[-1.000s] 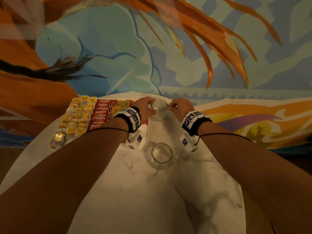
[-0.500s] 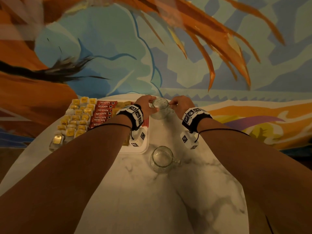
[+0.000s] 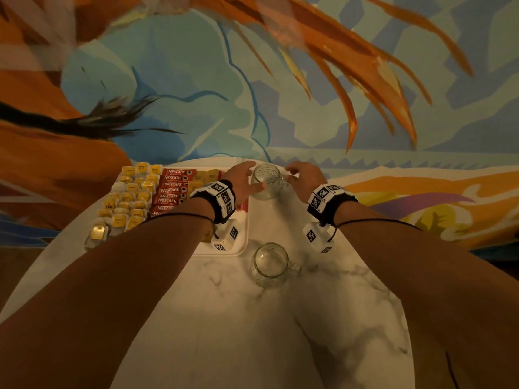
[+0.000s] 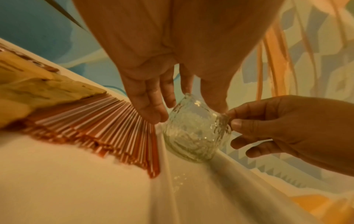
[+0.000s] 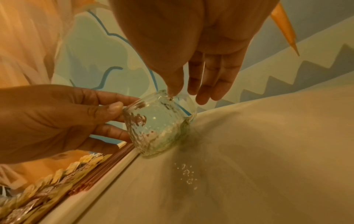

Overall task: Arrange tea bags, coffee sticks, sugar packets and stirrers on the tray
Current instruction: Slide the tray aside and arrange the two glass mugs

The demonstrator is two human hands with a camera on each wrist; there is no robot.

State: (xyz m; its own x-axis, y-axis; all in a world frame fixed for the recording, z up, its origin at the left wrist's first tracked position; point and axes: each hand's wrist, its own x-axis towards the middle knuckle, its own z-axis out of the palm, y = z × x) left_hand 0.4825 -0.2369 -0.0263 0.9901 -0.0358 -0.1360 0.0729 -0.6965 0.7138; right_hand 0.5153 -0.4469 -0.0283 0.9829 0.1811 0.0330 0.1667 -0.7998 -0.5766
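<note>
- Round marble table (image 3: pixel 213 318) stands against a painted wall mural (image 3: pixel 252 80) of blue, teal and orange shapes; light is dim and warm.
- White tray (image 3: pixel 243 240) sits on the table's far left part.
- Tea bags (image 3: pixel 132 197) with yellow tags fill the tray's left side in several rows.
- Coffee sticks (image 3: pixel 172 189), red, printed NESCAFE, lie stacked in a column just right of the tea bags.
- Sugar packets (image 3: pixel 206 175), tan, lie right of the coffee sticks at the tray's far edge; part hidden by the left wrist.
- Stirrers (image 4: pixel 107 125), red and white, lie side by side in a row along the tray's right edge, under the left hand.
- Far mug (image 3: pixel 265 181): clear textured glass, upright on the table, just outside the tray's right rim, at the far edge.
- Left hand (image 3: pixel 243 179): thumb and fingers bent round the far mug's left side, tips at or very near the glass near the rim; firm contact cannot be confirmed.
- Right hand (image 3: pixel 304 179): thumb and forefinger close together at the far mug's right side, where its handle sits; other fingers loosely extended. Whether they actually pinch the glass, cannot tell.
- Near mug (image 3: pixel 269 265): second clear glass mug, upright, handle to the right, nearer the person, just right of the tray's near corner, apart from both hands.
- Both wrists wear black bands carrying marker cubes (image 3: pixel 320 237).
</note>
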